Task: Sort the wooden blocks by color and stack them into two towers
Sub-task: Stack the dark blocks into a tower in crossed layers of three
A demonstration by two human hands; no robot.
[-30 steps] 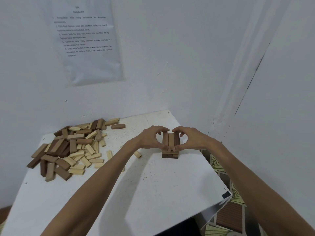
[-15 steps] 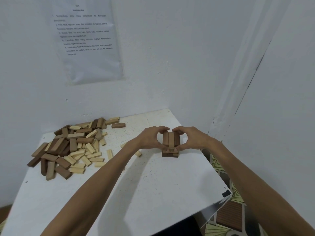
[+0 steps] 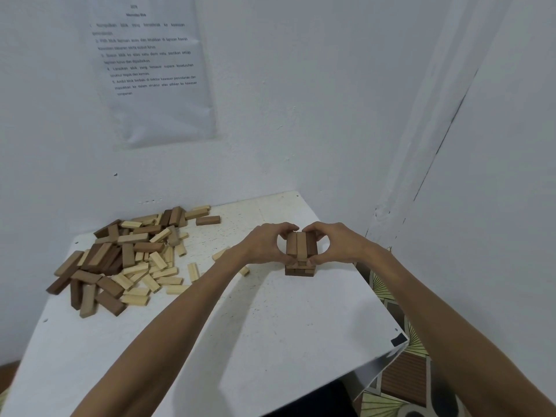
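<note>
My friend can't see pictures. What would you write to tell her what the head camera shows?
A person's left hand and right hand cup the top layer of a short tower of dark brown blocks on a white table. A loose pile of mixed dark and light blocks lies to the left, under a printed sheet on the wall.

place: plain room corner | white walls (image 3: 301,115) | taped instruction sheet (image 3: 150,70) | white table (image 3: 270,326) | patterned floor (image 3: 400,371)
</note>
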